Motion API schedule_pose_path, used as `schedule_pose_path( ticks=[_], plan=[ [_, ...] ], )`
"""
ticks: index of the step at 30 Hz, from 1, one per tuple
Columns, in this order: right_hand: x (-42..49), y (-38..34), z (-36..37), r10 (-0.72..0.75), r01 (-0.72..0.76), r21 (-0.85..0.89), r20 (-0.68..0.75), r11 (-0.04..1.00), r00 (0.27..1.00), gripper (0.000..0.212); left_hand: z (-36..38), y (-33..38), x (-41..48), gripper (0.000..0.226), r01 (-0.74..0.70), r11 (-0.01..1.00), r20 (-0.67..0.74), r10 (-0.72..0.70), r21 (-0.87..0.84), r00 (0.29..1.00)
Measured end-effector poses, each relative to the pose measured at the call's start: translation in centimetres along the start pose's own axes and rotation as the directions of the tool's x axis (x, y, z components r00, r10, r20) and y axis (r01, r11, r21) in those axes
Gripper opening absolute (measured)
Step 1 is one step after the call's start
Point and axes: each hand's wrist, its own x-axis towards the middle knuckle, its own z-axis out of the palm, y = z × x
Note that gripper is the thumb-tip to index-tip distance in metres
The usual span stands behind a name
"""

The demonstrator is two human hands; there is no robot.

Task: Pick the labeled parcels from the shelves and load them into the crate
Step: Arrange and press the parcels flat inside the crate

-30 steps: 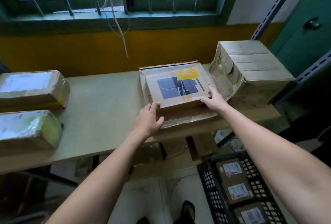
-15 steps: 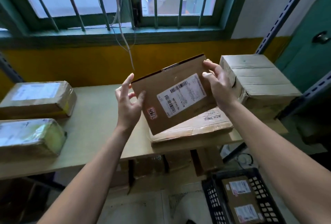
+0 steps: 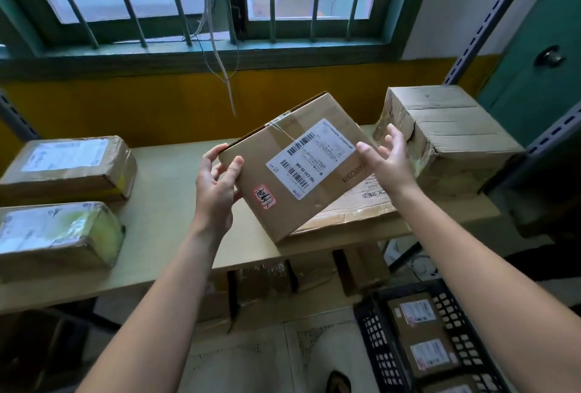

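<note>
I held the flat brown cardboard parcel with the white barcode label point(image 3: 300, 172) tilted above the beige shelf point(image 3: 163, 191), left hand point(image 3: 217, 188) pinching its corner, right hand point(image 3: 390, 163) spread loosely against its edge. I reckoned a firmer right grip should come before lowering it label-up into the black plastic crate point(image 3: 371, 342).

the shelf point(image 3: 166, 204) holds a brown parcel point(image 3: 67, 166), shiny parcel point(image 3: 56, 235), flat carton point(image 3: 355, 207) and big box point(image 3: 446, 137).

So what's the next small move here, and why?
Probably lower the labeled parcel toward the black crate at lower right: the left hand grips its corner, the right hand steadies its edge, it is off the shelf, and the crate already holds other parcels.
</note>
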Motion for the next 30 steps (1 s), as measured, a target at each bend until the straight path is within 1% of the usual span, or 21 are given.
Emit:
schedule_pose_path(
  ticks=[2,3,4,5,7,8,10,11,12,14,15,16,18,19,21,24,26,28,30],
  plan=[
    [-1.2,0.4,-0.2,0.087,-0.100,0.171,0.084,0.980,0.993,0.075,0.1,0.1,-0.6,0.026,0.033,0.999,0.030,-0.032,-0.010,0.999],
    [-2.0,0.7,-0.3,0.094,-0.125,0.252,0.132,0.960,0.987,0.072,0.1,-0.1,-1.0,0.029,0.036,0.999,0.078,-0.036,0.002,0.996],
    [-2.9,1.1,-0.4,0.089,-0.126,0.304,0.135,0.944,0.987,0.067,0.2,-0.4,-1.4,0.032,0.036,0.999,0.159,-0.040,0.025,0.987],
    [-3.6,1.7,-0.6,0.090,-0.117,0.345,0.092,0.931,0.992,0.062,0.3,-0.9,-1.8,0.034,0.035,0.998,0.263,-0.050,0.061,0.964],
    [-5.2,3.3,-1.5,0.145,-0.121,0.459,-0.018,0.880,0.989,0.053,0.7,-2.2,-2.7,0.025,0.073,0.987,0.437,-0.130,0.145,0.890],
    [-6.2,4.4,-2.3,0.187,-0.133,0.512,-0.055,0.848,0.981,0.049,1.2,-2.9,-3.1,0.018,0.115,0.978,0.491,-0.188,0.174,0.851],
    [-8.5,6.9,-3.9,0.282,-0.177,0.544,-0.116,0.820,0.952,0.045,2.6,-4.5,-4.1,0.016,0.145,0.956,0.556,-0.268,0.255,0.787],
    [-9.8,8.1,-4.7,0.333,-0.208,0.542,-0.143,0.814,0.932,0.044,3.5,-5.2,-4.7,0.013,0.106,0.945,0.588,-0.277,0.310,0.760],
    [-11.0,9.4,-5.4,0.377,-0.233,0.539,-0.172,0.809,0.910,0.043,4.6,-5.8,-5.4,0.016,0.021,0.924,0.631,-0.276,0.381,0.725],
    [-12.9,12.0,-6.6,0.426,-0.261,0.506,-0.242,0.822,0.872,0.039,6.8,-7.4,-6.7,0.041,-0.204,0.839,0.724,-0.283,0.505,0.629],
    [-13.6,13.1,-7.2,0.442,-0.276,0.480,-0.275,0.833,0.854,0.036,8.0,-8.2,-7.3,0.050,-0.288,0.789,0.744,-0.292,0.543,0.601],
    [-14.2,14.5,-7.8,0.460,-0.296,0.462,-0.296,0.836,0.837,0.033,9.3,-9.1,-8.0,0.055,-0.347,0.746,0.751,-0.300,0.569,0.588],
    [-15.5,17.6,-8.9,0.527,-0.353,0.477,-0.300,0.805,0.795,0.032,11.9,-11.3,-9.4,0.055,-0.414,0.682,0.748,-0.302,0.602,0.591],
    [-16.4,19.2,-9.6,0.572,-0.395,0.488,-0.294,0.778,0.766,0.035,13.4,-12.5,-10.1,0.052,-0.424,0.666,0.746,-0.313,0.613,0.587],
    [-18.3,22.3,-11.5,0.663,-0.472,0.520,-0.275,0.712,0.696,0.043,16.5,-15.3,-11.6,0.045,-0.428,0.648,0.749,-0.361,0.630,0.556],
    [-20.2,26.6,-15.5,0.773,-0.525,0.615,-0.238,0.588,0.588,0.052,21.6,-19.8,-14.1,0.038,-0.437,0.623,0.750,-0.429,0.649,0.504],
    [-21.0,29.3,-18.2,0.803,-0.544,0.646,-0.191,0.536,0.564,0.054,24.5,-23.2,-15.6,0.040,-0.424,0.585,0.720,-0.502,0.691,0.480],
    [-22.0,32.2,-20.3,0.820,-0.552,0.661,-0.177,0.509,0.544,0.055,27.1,-27.4,-17.0,0.045,-0.390,0.525,0.654,-0.615,0.757,0.441],
    [-23.2,35.4,-21.4,0.849,-0.565,0.667,-0.208,0.486,0.485,0.053,28.6,-31.9,-18.8,0.046,-0.372,0.464,0.588,-0.715,0.804,0.378]
  ],
)
